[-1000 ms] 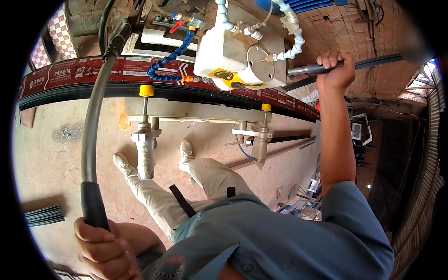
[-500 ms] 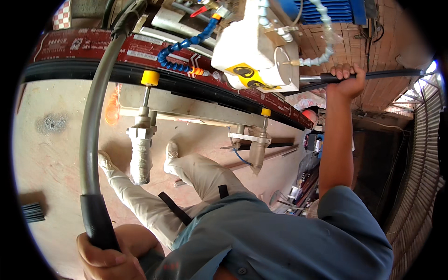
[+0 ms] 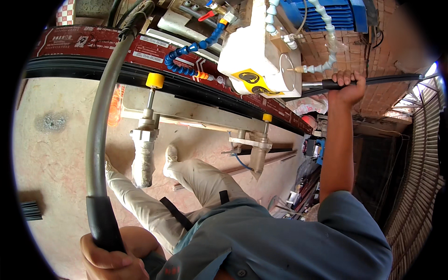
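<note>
My left hand [image 3: 112, 259], low at the left, is wrapped round the black grip [image 3: 105, 219] of a long, curved grey lever [image 3: 98, 140]. That lever rises to the machine at the top. Out to the right, my right hand [image 3: 349, 87] closes over a black-gripped handle [image 3: 330, 84]. Its bright metal rod runs to the white machine housing [image 3: 249, 53], which carries a yellow warning label [image 3: 254, 81]. Under the housing lies a long black profile [image 3: 186, 95] along a dark red printed strip [image 3: 107, 44]. Where the handle ends under my right palm is hidden.
Two clamp cylinders with yellow caps, a nearer one [image 3: 143, 158] and a farther one [image 3: 259, 156], hang in front of my legs. A blue jointed coolant hose [image 3: 191, 48] and a pale one [image 3: 330, 46] curve round the housing. A blue motor [image 3: 333, 18] sits behind.
The whole view has shifted slightly, so the machine appears a little lower and farther right. Both hands keep their holds, with no clear movement of the lever or handle against the machine.
</note>
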`<state>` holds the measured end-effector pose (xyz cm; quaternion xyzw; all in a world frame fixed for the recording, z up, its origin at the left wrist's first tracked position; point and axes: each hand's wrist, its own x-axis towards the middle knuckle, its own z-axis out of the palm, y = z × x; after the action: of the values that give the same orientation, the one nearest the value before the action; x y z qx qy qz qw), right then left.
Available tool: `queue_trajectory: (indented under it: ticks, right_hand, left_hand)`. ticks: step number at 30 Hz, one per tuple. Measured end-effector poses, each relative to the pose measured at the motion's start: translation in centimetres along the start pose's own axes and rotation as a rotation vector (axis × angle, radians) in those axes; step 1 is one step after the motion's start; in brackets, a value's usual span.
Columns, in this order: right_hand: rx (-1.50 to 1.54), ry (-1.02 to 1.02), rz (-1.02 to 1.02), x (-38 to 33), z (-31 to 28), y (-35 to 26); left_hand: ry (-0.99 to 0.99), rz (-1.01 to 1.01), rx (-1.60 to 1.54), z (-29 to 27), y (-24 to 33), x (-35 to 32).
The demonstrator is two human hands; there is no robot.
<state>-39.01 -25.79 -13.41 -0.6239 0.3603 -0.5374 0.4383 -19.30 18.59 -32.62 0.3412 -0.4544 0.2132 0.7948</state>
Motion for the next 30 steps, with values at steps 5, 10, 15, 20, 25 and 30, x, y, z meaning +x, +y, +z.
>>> queue_trajectory:
  ticks: [5,10,15,20,25,30]
  right_hand:
    - [0.016,-0.015,-0.004,0.1,1.5,-0.1]
    - [0.009,-0.007,-0.015,0.0,0.1,0.3]
    - [0.003,0.003,0.005,-0.1,0.2,0.2]
    - [-0.003,-0.022,-0.02,-0.3,0.4,0.5]
    - [0.016,-0.108,0.013,0.1,0.0,0.2]
    - [0.049,-0.094,0.054,-0.1,-0.5,-0.4]
  left_hand:
    - [-0.095,0.044,-0.15,1.1,-1.3,2.0]
    - [-0.161,0.104,-0.369,1.3,-2.7,2.3]
    - [-0.025,-0.045,0.031,0.5,-0.2,0.3]
    - [-0.133,-0.033,-0.157,0.7,-1.3,1.0]
    - [-0.159,0.0,-0.138,0.5,-1.5,1.4]
    - [0.151,-0.123,0.108,-0.1,0.9,-1.9]
